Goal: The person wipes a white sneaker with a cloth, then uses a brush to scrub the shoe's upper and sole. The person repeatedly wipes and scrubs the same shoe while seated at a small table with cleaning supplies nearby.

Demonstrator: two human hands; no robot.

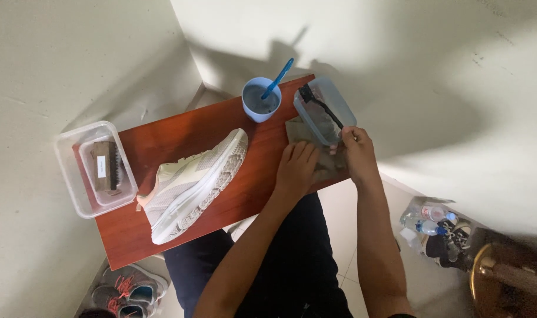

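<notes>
My right hand pinches the end of a dark shoelace that trails out of a clear plastic tub at the table's far right. My left hand lies flat, fingers together, on a grey cloth beside that tub. A pale beige sneaker rests on its side in the middle of the red-brown wooden table, sole facing me. Behind it stands a light blue cup of grey water with a blue toothbrush leaning in it.
A clear lidded box holding a wooden scrub brush sits at the table's left end. Grey-and-orange sneakers lie on the floor below left. Bottles and dark shoes cluster on the floor at right, by a brass object.
</notes>
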